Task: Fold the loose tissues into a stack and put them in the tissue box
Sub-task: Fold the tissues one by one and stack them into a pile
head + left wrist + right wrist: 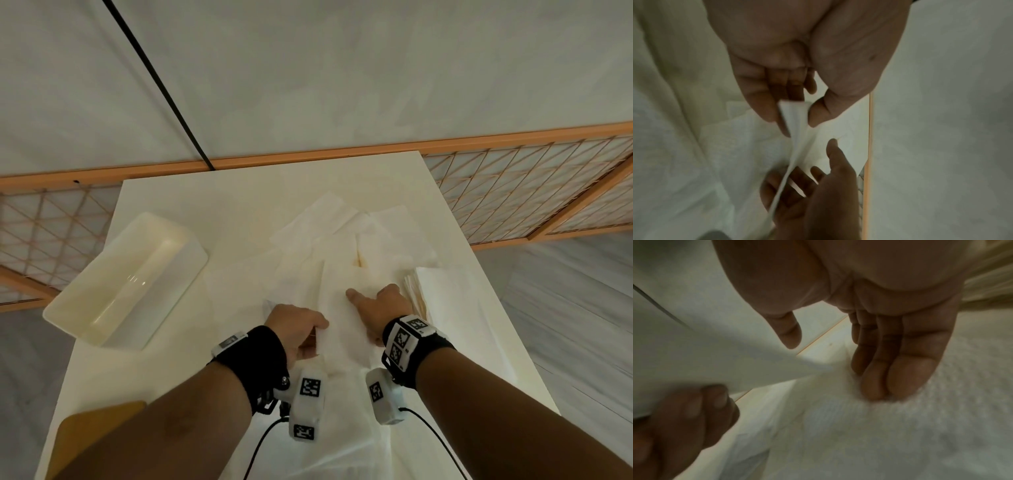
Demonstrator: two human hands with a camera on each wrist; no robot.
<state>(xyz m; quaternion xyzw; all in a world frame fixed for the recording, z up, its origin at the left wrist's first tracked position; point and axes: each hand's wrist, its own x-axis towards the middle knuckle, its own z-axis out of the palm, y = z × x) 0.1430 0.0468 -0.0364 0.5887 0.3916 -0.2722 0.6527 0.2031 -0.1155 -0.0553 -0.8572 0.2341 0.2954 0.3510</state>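
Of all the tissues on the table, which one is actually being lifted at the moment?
The tissue nearest the person: the left hand pinches its edge up while the right hand presses it flat. The others lie untouched farther back.

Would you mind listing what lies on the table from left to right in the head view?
Tissue box → left hand, pinching the tissue → right hand, flat on that tissue → stack of folded tissues at the right edge.

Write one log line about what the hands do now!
left hand: pinches tissue edge | right hand: presses tissue flat | folded stack: beside right hand | tissue box: empty
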